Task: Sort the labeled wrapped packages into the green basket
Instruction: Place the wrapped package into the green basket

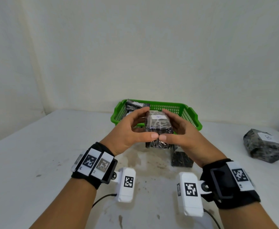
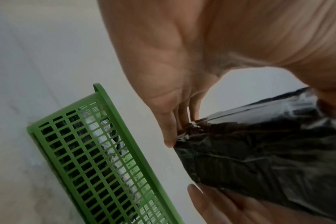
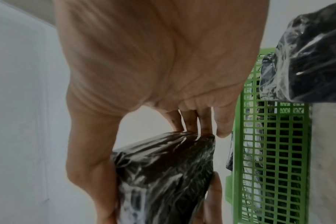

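Gripping the package labeled A [image 1: 158, 124] with your left hand [image 1: 132, 129] and right hand [image 1: 183, 132], carry it level over the green basket [image 1: 191, 116] rim before lowering.

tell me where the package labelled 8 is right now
In the head view, the package labelled 8 lies on the white table at the far right, apart from the green basket and from both hands.
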The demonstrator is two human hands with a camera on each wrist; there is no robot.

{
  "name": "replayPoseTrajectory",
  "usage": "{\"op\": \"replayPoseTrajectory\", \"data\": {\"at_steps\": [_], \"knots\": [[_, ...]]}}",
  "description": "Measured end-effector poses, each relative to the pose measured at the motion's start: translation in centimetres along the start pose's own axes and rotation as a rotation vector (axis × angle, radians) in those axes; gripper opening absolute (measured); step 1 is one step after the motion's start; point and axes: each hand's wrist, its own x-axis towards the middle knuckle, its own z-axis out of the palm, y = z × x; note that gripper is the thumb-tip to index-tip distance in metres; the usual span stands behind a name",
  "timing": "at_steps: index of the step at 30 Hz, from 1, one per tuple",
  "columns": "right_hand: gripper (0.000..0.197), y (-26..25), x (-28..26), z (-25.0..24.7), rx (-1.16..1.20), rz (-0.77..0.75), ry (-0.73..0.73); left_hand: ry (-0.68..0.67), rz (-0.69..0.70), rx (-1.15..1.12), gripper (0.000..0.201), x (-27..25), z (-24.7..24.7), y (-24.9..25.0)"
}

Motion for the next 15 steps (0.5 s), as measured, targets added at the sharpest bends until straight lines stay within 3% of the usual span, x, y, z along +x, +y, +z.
{"op": "replayPoseTrajectory", "data": {"at_steps": [4,9,15], "knots": [[0.133,0.05,0.05,0.25,0.056,0.013,-0.021,0.043,0.023,-0.004,0.103,-0.02,-0.12,0.01],[0.102,-0.10,-0.09,-0.03,0.013,-0.034,0.072,-0.033,-0.031,0.014,0.108,0.01,-0.08,-0.11],[0.097,-0.04,0.38,0.66,0.141,0.061,0.073,0.153,0.022,0.042,0.115,0.41,-0.07,-0.40]]}}
